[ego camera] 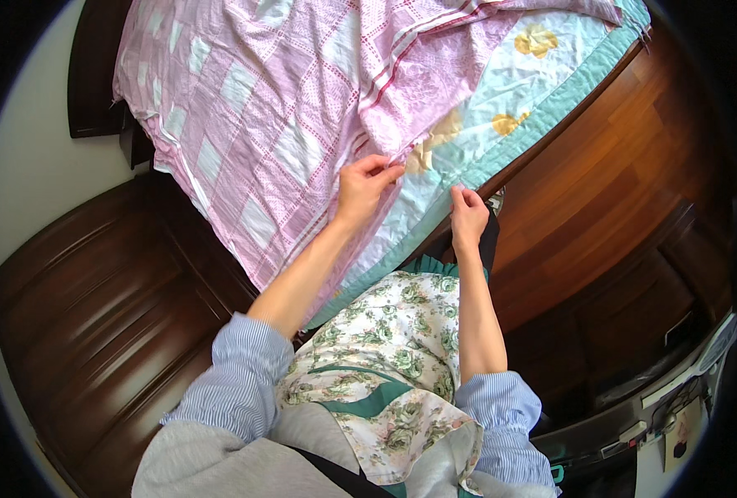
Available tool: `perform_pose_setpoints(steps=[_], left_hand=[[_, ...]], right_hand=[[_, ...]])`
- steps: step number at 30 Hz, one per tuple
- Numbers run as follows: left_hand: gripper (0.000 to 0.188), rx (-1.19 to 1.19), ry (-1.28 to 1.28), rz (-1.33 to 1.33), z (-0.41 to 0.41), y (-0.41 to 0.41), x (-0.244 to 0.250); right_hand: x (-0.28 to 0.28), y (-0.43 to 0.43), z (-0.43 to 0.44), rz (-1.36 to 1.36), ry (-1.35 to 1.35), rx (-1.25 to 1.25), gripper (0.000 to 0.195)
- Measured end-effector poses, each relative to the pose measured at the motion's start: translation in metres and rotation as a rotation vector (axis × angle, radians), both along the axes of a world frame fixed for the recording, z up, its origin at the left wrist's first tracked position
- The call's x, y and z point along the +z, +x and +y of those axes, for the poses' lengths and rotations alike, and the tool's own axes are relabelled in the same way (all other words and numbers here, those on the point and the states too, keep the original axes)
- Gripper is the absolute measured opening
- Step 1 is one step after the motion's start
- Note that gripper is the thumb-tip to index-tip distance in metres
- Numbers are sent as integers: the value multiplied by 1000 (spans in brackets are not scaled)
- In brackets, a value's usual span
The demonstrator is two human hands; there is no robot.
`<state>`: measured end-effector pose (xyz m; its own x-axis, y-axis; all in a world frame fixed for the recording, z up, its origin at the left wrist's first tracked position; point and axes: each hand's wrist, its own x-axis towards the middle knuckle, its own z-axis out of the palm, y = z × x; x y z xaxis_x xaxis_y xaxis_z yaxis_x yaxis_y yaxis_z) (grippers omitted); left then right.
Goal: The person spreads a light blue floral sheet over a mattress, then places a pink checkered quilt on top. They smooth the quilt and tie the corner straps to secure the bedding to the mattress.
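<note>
A pink-and-white patchwork bed cover [281, 118] lies wrinkled over the bed, its near right side folded back. My left hand [363, 187] pinches the folded edge of this cover between thumb and fingers. Under it shows a pale blue sheet or pad [486, 93] with yellow prints and a quilted green border [546, 118]. Just off that border is my right hand [470, 218], thumb and fingertips drawn together. Something small and pale may be at its fingertips, but I cannot tell whether it is held.
Dark wooden bed rail [555, 127] runs along the right side above a reddish plank floor [599, 187]. A dark panelled wooden board [119, 274] stands at left. At lower right is a dark cabinet [592, 348] with a white fan [714, 348] beside it. I wear a floral apron [399, 324].
</note>
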<state>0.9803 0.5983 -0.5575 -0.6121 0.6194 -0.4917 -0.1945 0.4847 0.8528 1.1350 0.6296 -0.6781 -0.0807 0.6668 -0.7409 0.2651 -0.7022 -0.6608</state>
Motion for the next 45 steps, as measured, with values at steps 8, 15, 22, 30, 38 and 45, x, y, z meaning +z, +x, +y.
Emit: perform_pose_setpoints(steps=[8, 15, 22, 30, 38, 45], left_hand=[[10, -194, 27, 67, -14, 49, 3], [15, -175, 32, -243, -10, 38, 24], [11, -134, 102, -185, -8, 41, 30], [7, -206, 24, 106, -6, 39, 33], [11, -400, -83, -32, -4, 25, 33], [13, -348, -5, -19, -11, 42, 17]], right_hand=[[109, 21, -12, 355, 164, -30, 9], [124, 15, -4, 476, 52, -136, 14], [125, 9, -2, 692, -172, -244, 20], [129, 3, -4, 716, -217, -271, 23], [141, 5, 17, 370, 74, 169, 15], [138, 6, 17, -69, 568, 477, 16]])
